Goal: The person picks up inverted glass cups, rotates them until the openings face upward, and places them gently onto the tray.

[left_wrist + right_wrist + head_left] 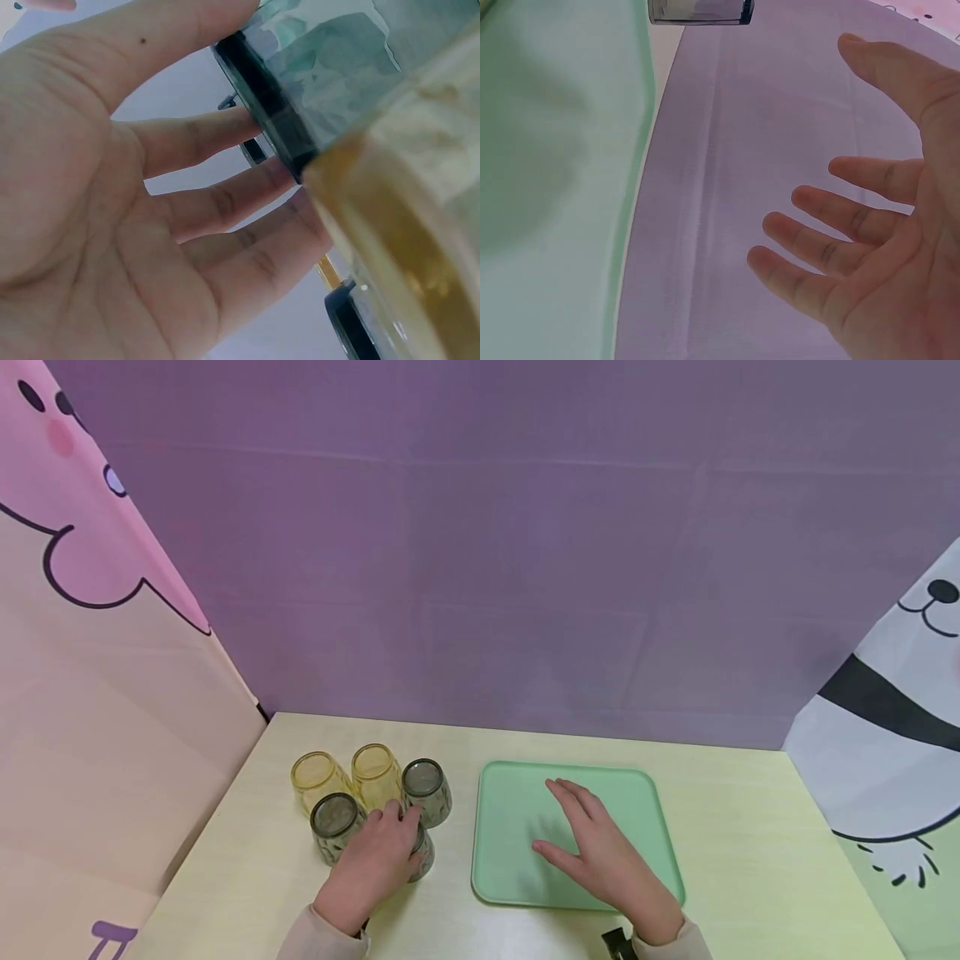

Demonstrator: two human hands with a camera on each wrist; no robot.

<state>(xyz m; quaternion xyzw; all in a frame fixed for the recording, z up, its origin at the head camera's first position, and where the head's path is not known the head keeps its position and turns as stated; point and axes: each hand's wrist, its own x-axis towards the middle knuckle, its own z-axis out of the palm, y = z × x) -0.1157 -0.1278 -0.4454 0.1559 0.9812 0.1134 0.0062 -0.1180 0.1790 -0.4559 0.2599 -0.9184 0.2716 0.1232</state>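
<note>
My left hand (375, 864) reaches over a group of faceted drinking glasses at the left of the table. Its thumb and fingers grip a grey glass (425, 857), mostly hidden under the hand in the head view. In the left wrist view the fingers (217, 206) pass behind that glass's dark rim, and a yellow glass (405, 232) fills the right side. Two more grey glasses (429, 789) and two yellow glasses (378, 777) stand around the hand. Over the pale green tray (502, 881), my right hand (611, 864) hovers with spread fingers, holding nothing.
The light wooden table (750, 843) continues to the right of the tray. A purple cloth backdrop (525, 568) hangs behind it, and printed cloth panels (112, 735) flank both sides. A black strap piece (618, 943) shows at the right wrist.
</note>
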